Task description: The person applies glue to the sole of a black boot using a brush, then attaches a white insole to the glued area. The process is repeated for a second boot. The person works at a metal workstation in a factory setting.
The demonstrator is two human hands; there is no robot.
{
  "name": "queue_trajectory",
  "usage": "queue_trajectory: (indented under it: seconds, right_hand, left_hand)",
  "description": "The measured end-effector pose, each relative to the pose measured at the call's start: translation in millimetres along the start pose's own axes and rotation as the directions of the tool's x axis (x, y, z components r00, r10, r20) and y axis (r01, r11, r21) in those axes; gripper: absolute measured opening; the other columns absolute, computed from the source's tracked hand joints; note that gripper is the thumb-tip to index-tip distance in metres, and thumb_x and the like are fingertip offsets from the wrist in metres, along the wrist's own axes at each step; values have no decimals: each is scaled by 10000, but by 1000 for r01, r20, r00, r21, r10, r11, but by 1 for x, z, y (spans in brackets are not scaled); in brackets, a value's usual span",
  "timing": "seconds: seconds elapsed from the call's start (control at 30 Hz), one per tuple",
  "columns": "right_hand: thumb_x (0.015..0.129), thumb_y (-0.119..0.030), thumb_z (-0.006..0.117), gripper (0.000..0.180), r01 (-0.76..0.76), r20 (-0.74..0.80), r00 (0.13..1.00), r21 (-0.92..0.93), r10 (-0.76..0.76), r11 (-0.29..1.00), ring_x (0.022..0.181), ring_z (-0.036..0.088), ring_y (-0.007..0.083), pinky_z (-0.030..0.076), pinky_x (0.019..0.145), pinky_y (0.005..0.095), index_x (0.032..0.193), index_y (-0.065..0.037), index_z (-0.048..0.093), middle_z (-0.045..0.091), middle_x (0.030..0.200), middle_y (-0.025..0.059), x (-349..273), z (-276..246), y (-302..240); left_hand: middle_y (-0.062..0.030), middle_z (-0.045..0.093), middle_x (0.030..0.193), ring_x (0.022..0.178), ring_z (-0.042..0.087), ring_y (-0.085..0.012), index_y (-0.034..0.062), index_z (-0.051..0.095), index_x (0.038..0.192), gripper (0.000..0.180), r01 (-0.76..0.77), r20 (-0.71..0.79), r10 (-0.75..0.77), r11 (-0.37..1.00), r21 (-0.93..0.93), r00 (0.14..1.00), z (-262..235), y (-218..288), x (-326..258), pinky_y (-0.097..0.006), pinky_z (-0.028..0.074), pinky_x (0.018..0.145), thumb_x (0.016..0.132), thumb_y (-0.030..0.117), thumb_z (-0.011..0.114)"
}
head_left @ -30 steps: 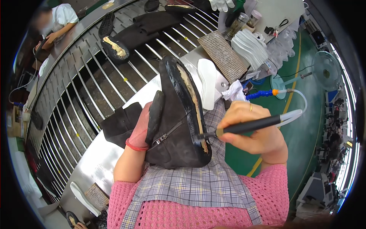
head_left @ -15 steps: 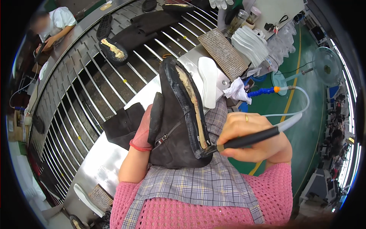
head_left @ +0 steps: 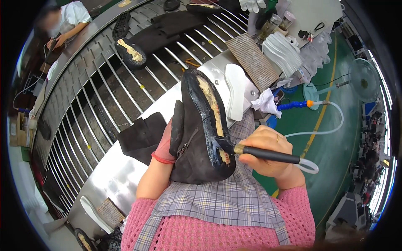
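Steel desk (head_left: 102, 178), green floor (head_left: 322, 146) right. Left hand (head_left: 164, 144) grasping black boot (head_left: 194, 165), underside up, fingers hidden; right hand (head_left: 268, 150) gripping black-handled tool (head_left: 274, 155), tip at heel end.

1. Left hand (head_left: 165, 143): fingers out of sight; whether inside or behind the black boot (head_left: 194, 163), indeterminable from here.
2. Black-handled tool (head_left: 271, 154): tip too fine to resolve.
3. Person at upper left (head_left: 74, 19): head blurred.
4. Lower-left shoe (head_left: 85, 241): cut off by view edge.
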State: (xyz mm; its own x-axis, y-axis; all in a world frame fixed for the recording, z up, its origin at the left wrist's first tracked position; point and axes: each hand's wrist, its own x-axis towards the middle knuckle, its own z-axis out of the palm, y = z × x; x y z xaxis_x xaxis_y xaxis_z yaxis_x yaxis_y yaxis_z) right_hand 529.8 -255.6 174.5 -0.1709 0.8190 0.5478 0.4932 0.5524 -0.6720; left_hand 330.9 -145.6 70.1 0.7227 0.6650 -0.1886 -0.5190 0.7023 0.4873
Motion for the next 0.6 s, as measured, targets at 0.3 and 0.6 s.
queue_trajectory:
  seconds: [0.3, 0.6]
  right_hand:
    - [806, -77, 757, 135, -291, 173, 944, 28, 282, 956, 674, 592, 180, 461, 600, 301, 901, -30, 673, 639, 802, 58, 20, -34, -4]
    - [838, -86, 722, 114, -347, 348, 880, 2, 325, 938, 580, 526, 116, 408, 537, 270, 889, -24, 641, 589, 769, 39, 32, -41, -6]
  left_hand:
    - [-127, 611, 1259, 1092, 630, -183, -31, 482, 1354, 552, 58, -61, -57, 998, 13, 996, 6, -3, 9, -311, 520, 949, 1046, 413, 373]
    - [-125, 630, 1228, 1054, 643, -166, -39, 519, 1317, 520, 58, -82, -47, 989, 136, 996, 14, -2, 8, -300, 538, 907, 1044, 387, 398]
